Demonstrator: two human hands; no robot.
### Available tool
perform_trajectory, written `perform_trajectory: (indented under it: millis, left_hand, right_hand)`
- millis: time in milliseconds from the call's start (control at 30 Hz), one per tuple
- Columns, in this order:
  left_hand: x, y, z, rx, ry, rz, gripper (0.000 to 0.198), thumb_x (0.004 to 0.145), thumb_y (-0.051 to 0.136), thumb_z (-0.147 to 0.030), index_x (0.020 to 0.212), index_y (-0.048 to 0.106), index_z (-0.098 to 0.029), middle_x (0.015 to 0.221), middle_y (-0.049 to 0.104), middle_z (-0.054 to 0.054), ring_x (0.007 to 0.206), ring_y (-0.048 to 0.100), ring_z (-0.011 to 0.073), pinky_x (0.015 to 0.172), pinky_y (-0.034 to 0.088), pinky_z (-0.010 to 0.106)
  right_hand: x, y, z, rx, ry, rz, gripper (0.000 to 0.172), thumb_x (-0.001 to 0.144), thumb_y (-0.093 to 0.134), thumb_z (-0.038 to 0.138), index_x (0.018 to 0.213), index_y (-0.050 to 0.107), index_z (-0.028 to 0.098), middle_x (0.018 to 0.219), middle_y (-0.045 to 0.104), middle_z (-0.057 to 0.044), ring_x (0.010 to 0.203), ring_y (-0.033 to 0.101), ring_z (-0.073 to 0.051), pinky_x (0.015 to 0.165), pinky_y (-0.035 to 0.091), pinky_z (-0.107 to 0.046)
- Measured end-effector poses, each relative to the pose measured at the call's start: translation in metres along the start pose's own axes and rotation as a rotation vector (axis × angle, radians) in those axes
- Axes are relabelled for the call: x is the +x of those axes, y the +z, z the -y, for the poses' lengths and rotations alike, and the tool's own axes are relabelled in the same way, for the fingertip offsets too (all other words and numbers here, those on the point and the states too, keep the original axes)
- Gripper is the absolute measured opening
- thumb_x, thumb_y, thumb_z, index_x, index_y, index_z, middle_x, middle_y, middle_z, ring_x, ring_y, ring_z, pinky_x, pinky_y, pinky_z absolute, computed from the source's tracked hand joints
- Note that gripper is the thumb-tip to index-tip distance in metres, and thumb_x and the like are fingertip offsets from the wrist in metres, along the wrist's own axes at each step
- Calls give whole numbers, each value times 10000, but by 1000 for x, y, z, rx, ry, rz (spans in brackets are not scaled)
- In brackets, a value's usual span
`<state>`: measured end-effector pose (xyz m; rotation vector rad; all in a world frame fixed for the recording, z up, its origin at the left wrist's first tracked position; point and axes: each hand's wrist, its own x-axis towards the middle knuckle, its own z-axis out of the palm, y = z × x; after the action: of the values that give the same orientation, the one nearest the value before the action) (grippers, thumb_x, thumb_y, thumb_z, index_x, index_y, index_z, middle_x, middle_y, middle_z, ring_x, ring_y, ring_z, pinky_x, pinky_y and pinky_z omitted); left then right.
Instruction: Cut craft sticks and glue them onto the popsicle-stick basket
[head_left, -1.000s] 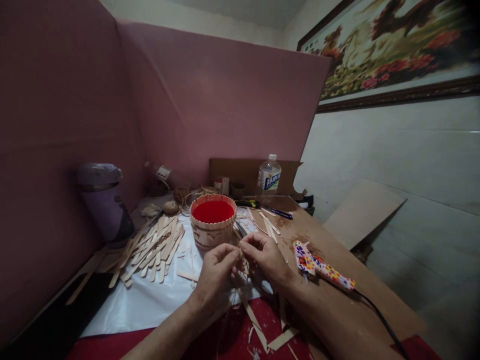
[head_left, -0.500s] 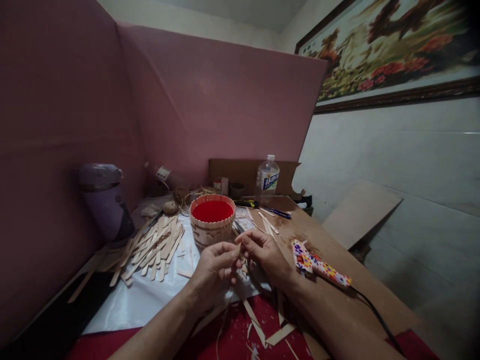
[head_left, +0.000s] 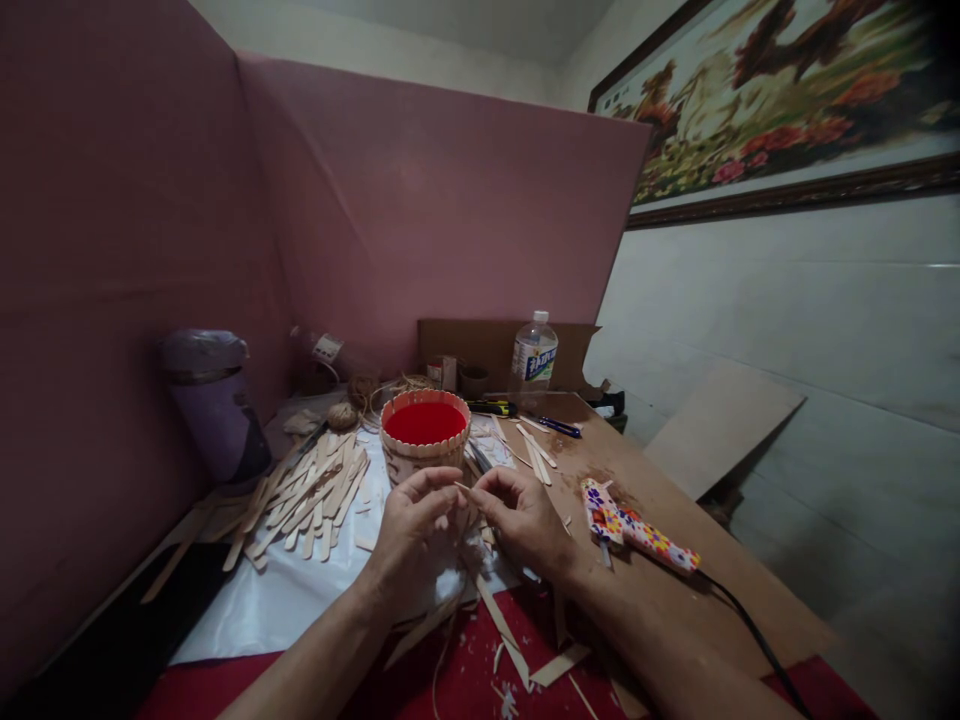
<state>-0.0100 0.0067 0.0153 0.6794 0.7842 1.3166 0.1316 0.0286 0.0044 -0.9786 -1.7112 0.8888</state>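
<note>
My right hand (head_left: 525,520) pinches a small, thin piece of craft stick (head_left: 463,488) between thumb and forefinger. My left hand (head_left: 416,520) meets it from the other side, thumb and forefinger closed about the piece's near end; its other fingers are curled and partly hidden. Just beyond both hands stands a round bucket (head_left: 424,458) clad in wooden sticks, with a scalloped rim and a red inside. Below the hands, cut craft sticks (head_left: 499,625) and shavings lie on a red cloth (head_left: 420,690).
Left of the bucket lies a heap of craft sticks (head_left: 319,495) on white sheeting (head_left: 262,610). A flower-patterned glue gun (head_left: 637,530) with a black cord rests at right. Behind are a plastic bottle (head_left: 535,360), a utility knife (head_left: 491,408) and twine balls (head_left: 343,417). A purple container (head_left: 214,410) stands far left.
Both hands have turned and risen slightly, and the small stick piece now lies flatter between the fingertips. The bucket and the other things stay where they were.
</note>
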Motion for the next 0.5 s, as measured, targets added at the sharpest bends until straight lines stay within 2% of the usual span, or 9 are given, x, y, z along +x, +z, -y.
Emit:
perform_trajectory:
  millis: [200,300,367,433,500]
  left_hand:
    - [3,-3,6,-53,12,116,177,627,723,-173,734,601,-103,580,586,2,502,506,53,496,390,159]
    - [4,-3,7,-41,14,109,180,637,723,-196,735,604,-102,578,587,2,503,510,56,495,393,162]
    - [4,-2,5,4,29,85,187,638,722,-213,725,598,-103,581,591,4,481,499,51,467,378,156]
    - [5,-2,3,81,36,77,193,653,710,-245,710,590,-104,574,593,10,445,479,50,428,362,161]
    - [6,-2,2,139,37,83,205,666,696,-276,700,580,-110,607,615,29,444,490,67,404,364,177]
  right_hand:
    - [-5,9,2,133,87,-3,269,801,558,415,722,550,158,584,495,40,503,422,-81,463,338,-192]
    - [-3,7,5,119,104,19,288,830,502,432,725,535,165,565,482,44,464,416,-81,437,328,-196]
    - [0,-3,10,-23,60,-17,315,876,421,405,714,546,165,573,497,29,499,453,-95,485,351,-209]
    - [3,-17,14,-311,23,-89,327,899,373,339,691,556,166,595,527,4,567,491,-117,550,358,-230]
    - [3,-31,17,-630,3,-83,249,866,432,278,684,559,165,686,578,-32,661,521,-142,613,357,-251]
